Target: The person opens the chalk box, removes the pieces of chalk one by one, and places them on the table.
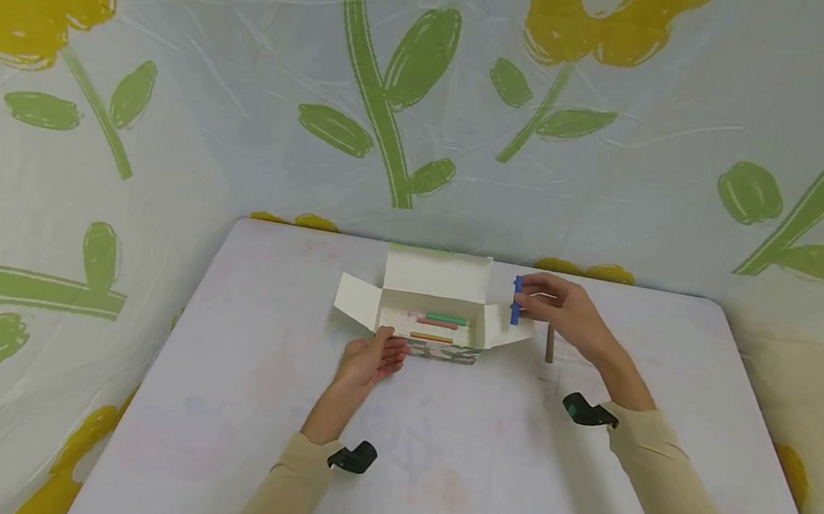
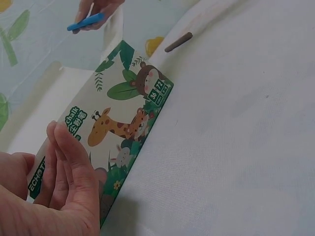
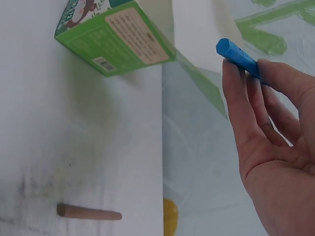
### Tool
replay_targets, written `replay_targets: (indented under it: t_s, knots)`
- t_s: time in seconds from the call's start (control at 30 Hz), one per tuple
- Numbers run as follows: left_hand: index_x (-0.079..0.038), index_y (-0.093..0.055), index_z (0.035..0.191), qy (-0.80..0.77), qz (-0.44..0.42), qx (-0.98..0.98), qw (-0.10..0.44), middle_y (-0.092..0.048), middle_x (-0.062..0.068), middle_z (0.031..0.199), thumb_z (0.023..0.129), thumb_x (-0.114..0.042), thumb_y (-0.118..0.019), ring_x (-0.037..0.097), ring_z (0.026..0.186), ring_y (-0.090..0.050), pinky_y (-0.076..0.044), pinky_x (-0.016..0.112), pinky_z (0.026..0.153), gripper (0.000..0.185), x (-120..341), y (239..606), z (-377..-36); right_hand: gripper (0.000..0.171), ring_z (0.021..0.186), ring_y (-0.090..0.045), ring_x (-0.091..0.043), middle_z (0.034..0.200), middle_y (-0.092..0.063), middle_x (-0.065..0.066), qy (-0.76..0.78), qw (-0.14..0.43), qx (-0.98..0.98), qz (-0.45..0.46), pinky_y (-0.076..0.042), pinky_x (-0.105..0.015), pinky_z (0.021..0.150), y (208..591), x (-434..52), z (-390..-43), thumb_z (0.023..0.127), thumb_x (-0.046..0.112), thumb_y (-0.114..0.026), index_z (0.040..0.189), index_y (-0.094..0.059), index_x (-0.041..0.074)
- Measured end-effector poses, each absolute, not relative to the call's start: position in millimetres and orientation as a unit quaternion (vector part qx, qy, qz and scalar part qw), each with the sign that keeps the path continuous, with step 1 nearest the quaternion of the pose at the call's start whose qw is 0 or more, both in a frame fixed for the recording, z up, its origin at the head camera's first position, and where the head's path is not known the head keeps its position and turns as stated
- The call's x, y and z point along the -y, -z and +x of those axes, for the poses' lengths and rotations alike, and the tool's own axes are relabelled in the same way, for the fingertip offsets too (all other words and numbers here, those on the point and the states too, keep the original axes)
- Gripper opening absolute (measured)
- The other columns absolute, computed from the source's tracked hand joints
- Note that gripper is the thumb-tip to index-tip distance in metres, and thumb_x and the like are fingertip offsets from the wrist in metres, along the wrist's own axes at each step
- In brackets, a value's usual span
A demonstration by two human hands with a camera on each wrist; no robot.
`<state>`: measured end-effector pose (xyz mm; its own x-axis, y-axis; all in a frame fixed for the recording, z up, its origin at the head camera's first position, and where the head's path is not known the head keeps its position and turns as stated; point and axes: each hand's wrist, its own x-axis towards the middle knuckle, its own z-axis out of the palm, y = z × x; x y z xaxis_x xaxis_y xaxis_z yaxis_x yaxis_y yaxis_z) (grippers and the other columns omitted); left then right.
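An open chalk box [image 1: 432,324] with its flaps spread lies on the white table [image 1: 436,460]. Green, red and orange chalk sticks [image 1: 445,319] lie inside. My left hand [image 1: 375,355] rests with straight fingers against the box's front left side [image 2: 123,123], the face printed with animals. My right hand [image 1: 556,306] pinches a blue chalk stick [image 1: 516,300] just above the box's right flap; the stick [image 3: 238,55] shows between fingertips and thumb. A brown chalk stick [image 1: 549,343] lies on the table right of the box, below my right hand.
A cloth backdrop with yellow flowers and green leaves [image 1: 399,96] hangs behind and beside the table. The brown stick [image 3: 88,212] lies near the table's far edge. Bare tabletop stretches toward me in front of the box.
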<state>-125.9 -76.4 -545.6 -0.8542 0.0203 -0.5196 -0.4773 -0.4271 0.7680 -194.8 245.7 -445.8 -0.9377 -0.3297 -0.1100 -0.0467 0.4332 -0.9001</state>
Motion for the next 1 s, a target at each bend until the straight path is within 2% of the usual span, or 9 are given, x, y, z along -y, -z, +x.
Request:
replay_targets:
  t_s: [0.2, 0.5, 0.77, 0.9, 1.0]
  knots:
    - [0.008, -0.07, 0.102, -0.815, -0.224, -0.513, 0.152, -0.075, 0.009, 0.085, 0.104, -0.022, -0.058, 0.01, 0.073, -0.069, -0.06, 0.022, 0.069, 0.032, 76, 546, -127, 0.05, 0.103, -0.071, -0.01, 0.125, -0.063, -0.012, 0.559, 0.137, -0.812, -0.098, -0.056, -0.021, 0.091, 449, -268, -192, 0.103, 0.025, -0.065, 0.142, -0.05, -0.003]
    - [0.008, -0.069, 0.101, -0.815, -0.226, -0.512, 0.152, -0.075, 0.009, 0.085, 0.104, -0.021, -0.057, 0.01, 0.073, -0.069, -0.06, 0.022, 0.069, 0.031, 75, 547, -128, 0.061, 0.105, -0.069, -0.006, 0.127, -0.06, -0.002, 0.55, 0.131, -0.825, -0.028, -0.056, -0.021, 0.091, 458, -298, -183, 0.102, 0.037, -0.065, 0.148, -0.046, 0.001]
    - [0.01, -0.069, 0.104, -0.815, -0.217, -0.517, 0.149, -0.074, 0.009, 0.086, 0.104, -0.022, -0.057, 0.011, 0.074, -0.069, -0.06, 0.022, 0.07, 0.033, 77, 548, -128, 0.064, 0.104, -0.064, 0.004, 0.127, -0.058, 0.0, 0.537, 0.132, -0.833, -0.007, -0.054, -0.016, 0.09, 474, -320, -176, 0.104, 0.035, -0.063, 0.151, -0.041, -0.002]
    - [0.009, -0.069, 0.104, -0.815, -0.217, -0.517, 0.149, -0.075, 0.009, 0.086, 0.104, -0.022, -0.058, 0.011, 0.074, -0.069, -0.06, 0.022, 0.07, 0.033, 76, 548, -127, 0.063, 0.102, -0.064, 0.005, 0.121, -0.061, 0.005, 0.542, 0.127, -0.831, 0.002, -0.054, -0.015, 0.088, 486, -328, -171, 0.103, 0.034, -0.064, 0.149, -0.043, -0.004]
    - [0.01, -0.068, 0.105, -0.814, -0.216, -0.518, 0.149, -0.075, 0.01, 0.087, 0.105, -0.022, -0.058, 0.011, 0.074, -0.069, -0.06, 0.022, 0.069, 0.034, 76, 549, -127, 0.063, 0.1, -0.065, 0.005, 0.119, -0.062, 0.004, 0.536, 0.121, -0.836, 0.006, -0.055, -0.015, 0.087, 496, -334, -167, 0.103, 0.034, -0.065, 0.149, -0.044, -0.004]
